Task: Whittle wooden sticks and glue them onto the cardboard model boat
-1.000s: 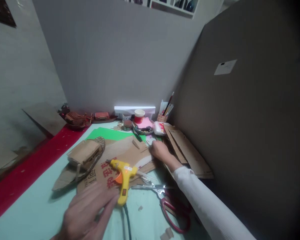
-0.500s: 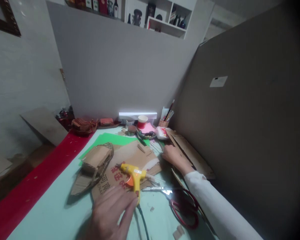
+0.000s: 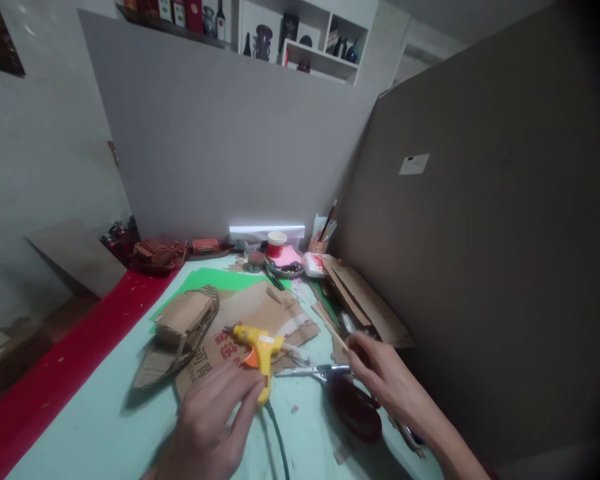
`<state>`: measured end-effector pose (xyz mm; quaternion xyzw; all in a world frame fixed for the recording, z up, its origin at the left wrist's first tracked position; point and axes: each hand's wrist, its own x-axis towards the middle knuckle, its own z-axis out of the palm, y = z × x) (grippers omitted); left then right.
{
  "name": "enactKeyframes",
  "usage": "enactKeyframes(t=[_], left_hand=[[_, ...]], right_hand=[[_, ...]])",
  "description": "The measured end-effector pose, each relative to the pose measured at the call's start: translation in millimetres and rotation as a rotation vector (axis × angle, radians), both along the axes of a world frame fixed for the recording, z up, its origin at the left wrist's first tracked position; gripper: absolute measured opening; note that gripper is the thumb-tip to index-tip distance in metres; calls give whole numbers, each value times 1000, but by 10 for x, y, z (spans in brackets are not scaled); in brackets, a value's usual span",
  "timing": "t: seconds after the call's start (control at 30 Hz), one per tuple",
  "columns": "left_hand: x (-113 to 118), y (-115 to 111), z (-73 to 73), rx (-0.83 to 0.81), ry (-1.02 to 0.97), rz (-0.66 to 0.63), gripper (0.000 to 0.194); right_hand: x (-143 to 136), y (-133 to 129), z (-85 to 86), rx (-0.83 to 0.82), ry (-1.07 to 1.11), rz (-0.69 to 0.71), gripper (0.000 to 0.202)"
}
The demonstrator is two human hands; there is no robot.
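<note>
A yellow glue gun stands on printed cardboard in the middle of the table. My left hand rests just below it, fingertips at its handle, not clearly gripping. My right hand hovers to the right above red-handled scissors, pinching a thin cardboard strip that points up and left. A cardboard boat model lies to the left of the glue gun.
Green paper, a red cup, a pencil holder and small boat models line the back. Cardboard pieces lean by the tall brown panel on the right. A red strip borders the left.
My right hand has drawn back from the far cardboard pile toward me, now holding a thin strip over the scissors. My left hand stays by the glue gun's handle.
</note>
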<state>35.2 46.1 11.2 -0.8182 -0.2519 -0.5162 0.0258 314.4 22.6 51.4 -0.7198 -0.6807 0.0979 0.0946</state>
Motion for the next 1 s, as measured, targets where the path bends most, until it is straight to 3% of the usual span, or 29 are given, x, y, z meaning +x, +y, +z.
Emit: enactKeyframes(t=[0.13, 0.27, 0.47, 0.57, 0.7, 0.83, 1.0], left_hand=[[25, -12, 28, -7, 5, 46, 33], [63, -48, 59, 30, 133, 63, 48], [81, -167, 185, 134, 190, 61, 17], [79, -275, 288, 112, 262, 81, 9], [89, -414, 338, 50, 407, 50, 14], [95, -484, 238, -49, 503, 57, 24], [82, -499, 107, -66, 478, 172, 20]], right_hand=[[-148, -419, -21, -8, 450, 181, 33], [-364, -558, 10, -60, 540, 279, 28], [-532, -651, 131, -11, 543, 323, 23], [-555, -672, 128, 75, 448, 370, 26], [-648, -668, 0, 303, 147, 486, 24], [-793, -642, -134, 505, -22, 556, 18], [-890, -558, -257, 553, -144, 574, 21]])
